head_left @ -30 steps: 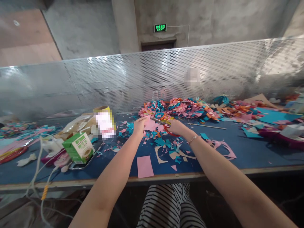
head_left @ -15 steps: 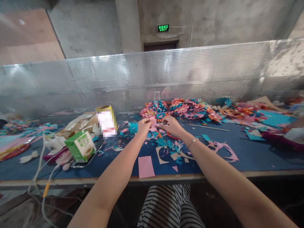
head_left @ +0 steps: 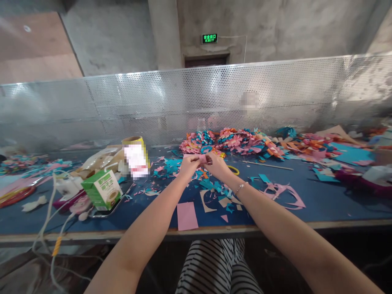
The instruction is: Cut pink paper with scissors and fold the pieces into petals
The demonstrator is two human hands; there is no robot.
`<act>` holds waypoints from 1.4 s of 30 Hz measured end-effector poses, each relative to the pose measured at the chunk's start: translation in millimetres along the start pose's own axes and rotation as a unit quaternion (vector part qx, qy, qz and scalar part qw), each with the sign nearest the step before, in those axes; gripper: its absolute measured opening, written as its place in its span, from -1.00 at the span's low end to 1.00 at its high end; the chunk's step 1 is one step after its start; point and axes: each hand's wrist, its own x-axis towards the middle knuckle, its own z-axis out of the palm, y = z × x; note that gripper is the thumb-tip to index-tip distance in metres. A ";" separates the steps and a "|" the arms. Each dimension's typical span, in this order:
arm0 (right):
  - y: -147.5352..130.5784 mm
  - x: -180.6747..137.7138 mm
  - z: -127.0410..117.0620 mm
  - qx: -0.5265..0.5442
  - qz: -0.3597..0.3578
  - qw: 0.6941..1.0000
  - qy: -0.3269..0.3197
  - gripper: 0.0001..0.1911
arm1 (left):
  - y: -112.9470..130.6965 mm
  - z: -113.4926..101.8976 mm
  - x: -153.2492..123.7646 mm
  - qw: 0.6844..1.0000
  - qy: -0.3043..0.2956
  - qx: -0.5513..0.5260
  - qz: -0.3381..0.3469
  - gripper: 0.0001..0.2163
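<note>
My left hand (head_left: 189, 164) and my right hand (head_left: 216, 163) meet above the blue table (head_left: 324, 200), both pinching a small pink paper piece (head_left: 202, 158) between their fingertips. Scissors with a yellow loop handle (head_left: 233, 170) lie on the table just right of my right hand, untouched. Under the hands lies a scatter of teal and pink paper offcuts (head_left: 214, 188). A pile of finished pink, teal and orange paper flowers (head_left: 232, 140) sits just beyond the hands.
A pink paper rectangle (head_left: 187, 215) lies near the front edge. To the left stand a green carton (head_left: 103, 190), a yellow-topped can (head_left: 135, 157), bags and white cables (head_left: 52, 212). A perforated metal screen (head_left: 196, 102) closes the back. Coloured sheets and scraps (head_left: 343, 151) cover the right side.
My right hand put down the scissors it held a second ago and came over to the pink paper. Both hands now pinch that paper, which looks folded smaller.
</note>
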 end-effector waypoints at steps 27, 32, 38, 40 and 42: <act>-7.1 0.9 -6.6 -0.046 -0.104 0.990 0.086 -0.80 | 9.3 -0.4 -3.8 0.996 0.041 -0.056 -0.053 -0.87; -4.1 -0.3 -1.9 -0.064 -0.086 0.992 0.066 -0.80 | 19.6 5.9 -10.1 0.992 0.024 -0.102 -0.069 -0.83; -4.1 -0.4 -3.1 -0.042 -0.069 0.996 0.034 -0.80 | 19.2 4.8 -8.5 0.988 0.002 -0.136 -0.070 -0.75; -3.1 0.3 -3.5 -0.018 -0.056 0.998 0.018 -0.79 | 18.7 3.5 -7.3 0.987 0.005 -0.146 -0.071 -0.72; -1.9 1.3 -4.0 0.012 -0.040 0.999 0.006 -0.77 | 19.2 2.5 -6.9 0.986 0.009 -0.147 -0.074 -0.69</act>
